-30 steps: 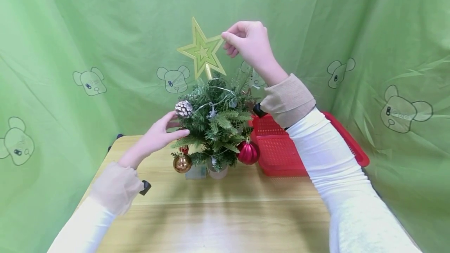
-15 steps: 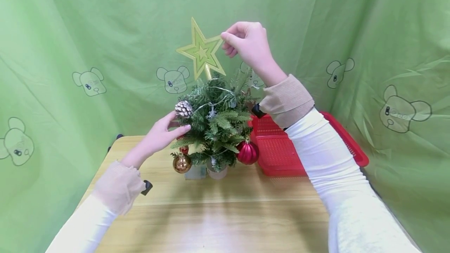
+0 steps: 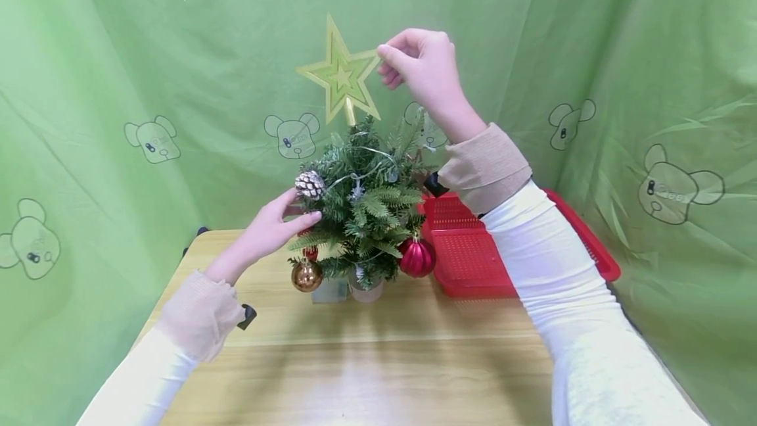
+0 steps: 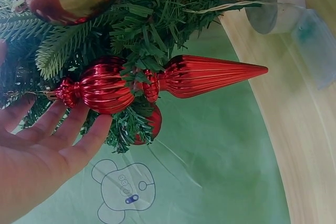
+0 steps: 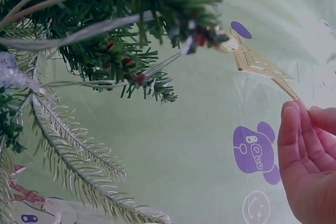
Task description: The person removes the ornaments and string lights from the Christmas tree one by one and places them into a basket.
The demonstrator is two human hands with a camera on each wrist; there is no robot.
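Observation:
A small artificial Christmas tree stands on the wooden table. Above its tip is a gold star topper, upright and leaning slightly left. My right hand pinches the star's right point between thumb and fingers. In the head view the star's tube meets the topmost needles. At the tree's left side, my left hand rests against the branches, fingers extended. The left wrist view shows those fingers by a long red ornament. A frosted pine cone hangs just above that hand.
A red plastic basket sits on the table behind the tree's right side. A gold ball and a ridged red ball hang low on the tree. Green curtain surrounds the table. A light round base supports the tree.
Over the last half second my right hand and the star have risen slightly, and the star stands a little straighter. My left hand has stayed nearly still at the branches.

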